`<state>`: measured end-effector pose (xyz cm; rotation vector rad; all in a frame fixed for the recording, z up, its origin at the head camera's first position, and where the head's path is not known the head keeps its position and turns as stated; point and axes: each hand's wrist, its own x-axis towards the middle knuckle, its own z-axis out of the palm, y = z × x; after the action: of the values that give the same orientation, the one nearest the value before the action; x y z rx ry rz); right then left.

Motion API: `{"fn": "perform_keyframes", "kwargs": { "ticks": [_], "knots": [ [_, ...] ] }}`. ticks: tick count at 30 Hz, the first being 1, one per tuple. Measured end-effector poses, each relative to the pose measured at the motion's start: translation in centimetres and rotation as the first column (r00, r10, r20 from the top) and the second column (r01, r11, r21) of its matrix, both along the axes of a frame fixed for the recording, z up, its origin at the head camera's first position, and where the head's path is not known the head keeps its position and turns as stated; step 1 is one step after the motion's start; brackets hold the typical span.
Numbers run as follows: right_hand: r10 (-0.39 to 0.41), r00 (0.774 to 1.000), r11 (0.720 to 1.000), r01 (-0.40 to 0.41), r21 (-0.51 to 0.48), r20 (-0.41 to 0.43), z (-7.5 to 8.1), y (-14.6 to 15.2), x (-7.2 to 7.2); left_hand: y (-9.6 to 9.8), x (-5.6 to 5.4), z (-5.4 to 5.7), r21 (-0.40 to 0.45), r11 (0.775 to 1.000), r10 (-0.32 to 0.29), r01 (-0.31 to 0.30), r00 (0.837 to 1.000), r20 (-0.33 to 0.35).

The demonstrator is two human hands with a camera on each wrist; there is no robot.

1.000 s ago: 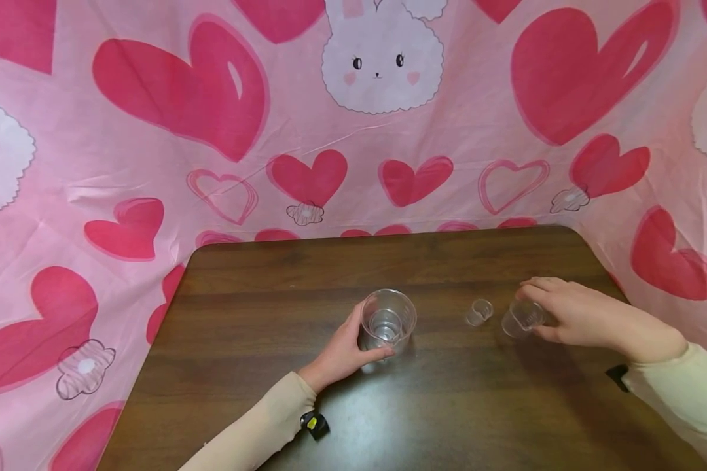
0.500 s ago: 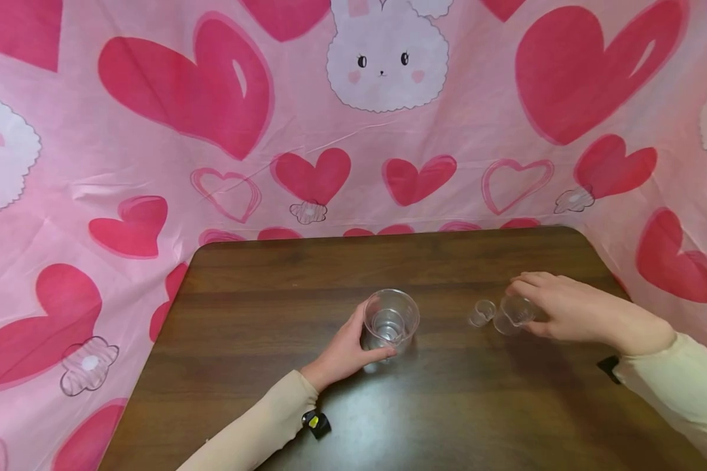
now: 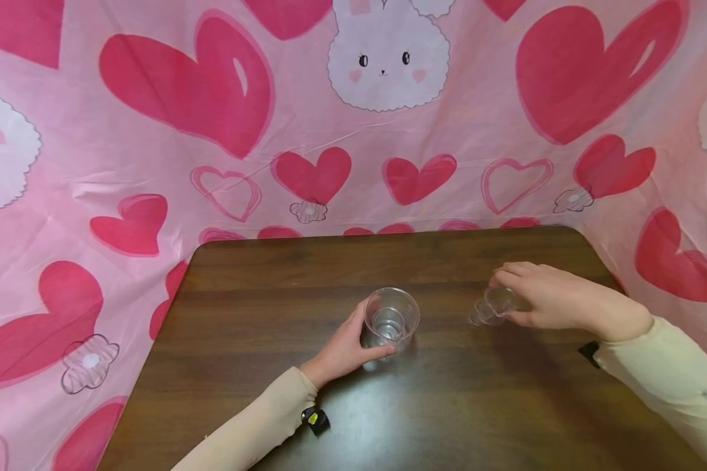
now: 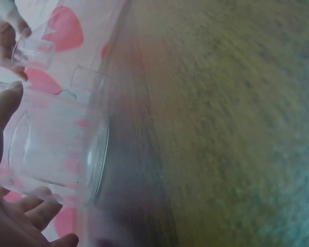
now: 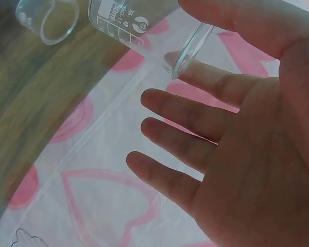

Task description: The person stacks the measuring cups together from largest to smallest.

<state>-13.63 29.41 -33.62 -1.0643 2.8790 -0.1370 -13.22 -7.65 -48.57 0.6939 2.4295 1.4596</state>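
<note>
My left hand [image 3: 343, 350] holds a large clear glass beaker [image 3: 409, 333] standing on the table, thumb on the near side and fingers round the left. Through its mouth a smaller round vessel shows, apparently nested inside. My right hand [image 3: 556, 297] pinches a small beaker [image 3: 499, 302] by the rim between thumb and index finger; white print and scale lines show on that beaker [image 5: 126, 23] in the right wrist view. The left wrist view has it raised off the table. A tiny beaker [image 3: 476, 315] stands just below and left of it, partly overlapped in the head view.
The brown wooden table [image 3: 306, 275] has rounded far corners. A pink cloth [image 3: 306, 124] with hearts and rabbit faces hangs behind and at both sides. Black wrist straps [image 3: 315, 420] show at the cream sleeves.
My right hand has moved left and slightly up with the small beaker, bringing it over beside the tiny one. My left hand and the large beaker have stayed in place.
</note>
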Motion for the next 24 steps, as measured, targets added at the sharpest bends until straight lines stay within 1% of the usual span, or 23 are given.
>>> {"fn": "perform_keyframes", "kwargs": {
  "ticks": [9, 11, 20, 24],
  "knots": [
    [0.053, 0.999, 0.999, -0.053, 0.002, 0.001, 0.0, -1.8, -0.2, 0.0, 0.1, -0.1, -0.009, 1.0, -0.001, 0.001, 1.0, 0.005],
    [0.054, 0.999, 0.999, -0.054, 0.006, 0.005, 0.1, -2.2, -0.2, 0.0, 0.1, -0.1, -0.009, 1.0, 0.001, -0.001, 1.0, 0.004],
    [0.065, 0.998, 0.998, -0.065, 0.019, -0.006, 1.1, -3.1, -0.4, 0.0, 0.0, -0.2, -0.015, 1.0, 0.001, -0.001, 1.0, -0.001],
    [0.058, 0.998, 0.998, -0.058, 0.029, 0.005, 1.6, -3.4, -0.6, 0.0, 0.0, -0.2, -0.014, 1.0, -0.002, 0.002, 1.0, 0.003]
  ]
}}
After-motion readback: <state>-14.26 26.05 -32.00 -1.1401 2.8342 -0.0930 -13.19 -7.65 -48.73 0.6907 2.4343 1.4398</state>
